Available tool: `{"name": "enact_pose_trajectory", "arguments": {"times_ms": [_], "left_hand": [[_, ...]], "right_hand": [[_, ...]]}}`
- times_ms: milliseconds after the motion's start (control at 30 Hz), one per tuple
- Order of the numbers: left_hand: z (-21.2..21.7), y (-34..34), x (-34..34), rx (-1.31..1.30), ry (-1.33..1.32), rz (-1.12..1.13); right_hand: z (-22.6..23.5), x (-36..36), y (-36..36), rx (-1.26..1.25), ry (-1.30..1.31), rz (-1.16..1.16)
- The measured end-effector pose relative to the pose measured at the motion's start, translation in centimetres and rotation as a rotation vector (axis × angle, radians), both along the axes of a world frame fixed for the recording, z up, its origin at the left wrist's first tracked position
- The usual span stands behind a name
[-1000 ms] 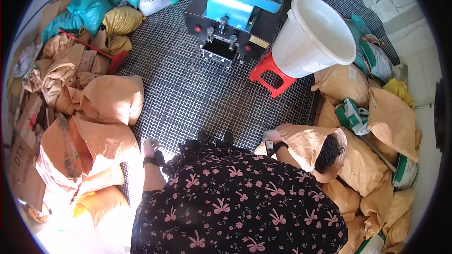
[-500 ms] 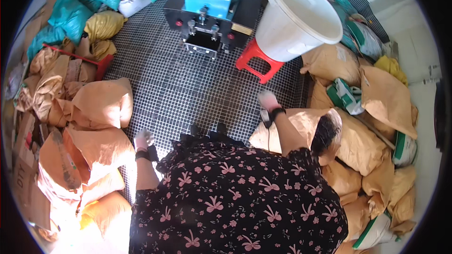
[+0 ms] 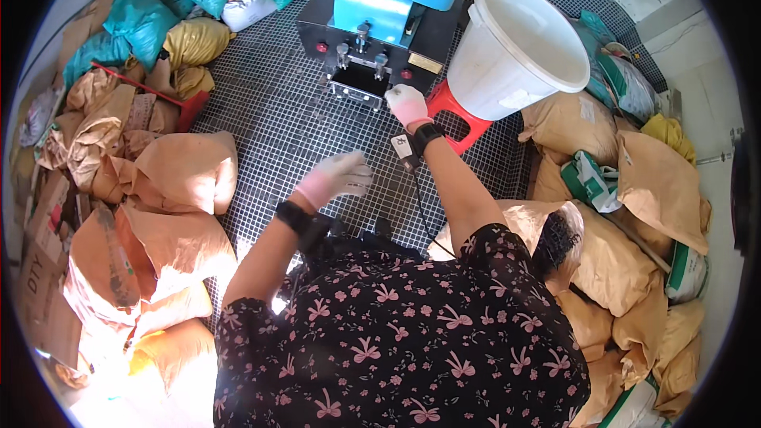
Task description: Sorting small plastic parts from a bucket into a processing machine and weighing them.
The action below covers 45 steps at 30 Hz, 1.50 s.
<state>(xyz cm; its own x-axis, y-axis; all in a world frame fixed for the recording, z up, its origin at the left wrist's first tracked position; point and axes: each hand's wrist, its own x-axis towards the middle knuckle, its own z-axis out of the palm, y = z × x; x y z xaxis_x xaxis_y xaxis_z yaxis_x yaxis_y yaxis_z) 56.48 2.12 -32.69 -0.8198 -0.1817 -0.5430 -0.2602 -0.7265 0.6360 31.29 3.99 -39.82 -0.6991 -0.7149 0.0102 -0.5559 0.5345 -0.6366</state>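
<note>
My right hand [image 3: 407,105], in a white and pink glove, is at the front right corner of a black and blue machine [image 3: 372,16]. Its fingers are curled beside the metal-framed tray [image 3: 357,93]; whatever they hold, if anything, is hidden. Above the tray, several metal knobs stand on the machine's front. My left hand [image 3: 337,177], gloved the same way, hovers over the black grid-patterned floor [image 3: 269,103] in front of me. Its fingers reach out to the right, with nothing seen in them. Dark bands circle both wrists, and a small white device [image 3: 405,148] hangs by the right one.
A large white bucket [image 3: 507,63] stands tilted on a red stool [image 3: 460,120] right of the machine. Tan paper sacks [image 3: 186,170] line the left side, with teal bags [image 3: 143,20] farther back. On the right, an open sack [image 3: 559,242] shows dark contents.
Both hands have moved forward and inward. The right has come up to the machine from beside the sacks; the left has swung in from the left side. The view has shifted slightly.
</note>
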Motion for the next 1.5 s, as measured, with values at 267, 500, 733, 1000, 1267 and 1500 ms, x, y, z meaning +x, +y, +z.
{"name": "enact_pose_trajectory", "arguments": {"times_ms": [267, 500, 733, 1000, 1267, 1500], "left_hand": [[2.1, 2.6, -3.9, 0.265, 0.083, 0.068], [1.2, 3.0, -4.6, 0.223, 0.204, 0.101], [2.5, 3.5, -5.5, 0.225, 0.235, 0.065], [3.5, 3.3, -5.1, 0.113, 0.168, 0.091], [3.5, 3.7, -5.0, -0.236, 0.267, -0.019], [3.4, 4.3, -4.9, -0.165, 0.213, -0.007]], "right_hand": [[1.9, 2.1, -2.1, -0.034, 0.1, -0.012], [2.9, 2.9, -2.1, -0.04, 0.081, -0.033], [0.7, 0.5, -2.6, -0.153, -0.269, -0.051], [6.6, 3.4, -0.9, -0.214, -1.038, -0.009], [7.0, 3.7, -0.1, -0.255, -1.139, 0.033], [6.8, 3.8, 0.1, -0.384, -1.437, -0.075]]}}
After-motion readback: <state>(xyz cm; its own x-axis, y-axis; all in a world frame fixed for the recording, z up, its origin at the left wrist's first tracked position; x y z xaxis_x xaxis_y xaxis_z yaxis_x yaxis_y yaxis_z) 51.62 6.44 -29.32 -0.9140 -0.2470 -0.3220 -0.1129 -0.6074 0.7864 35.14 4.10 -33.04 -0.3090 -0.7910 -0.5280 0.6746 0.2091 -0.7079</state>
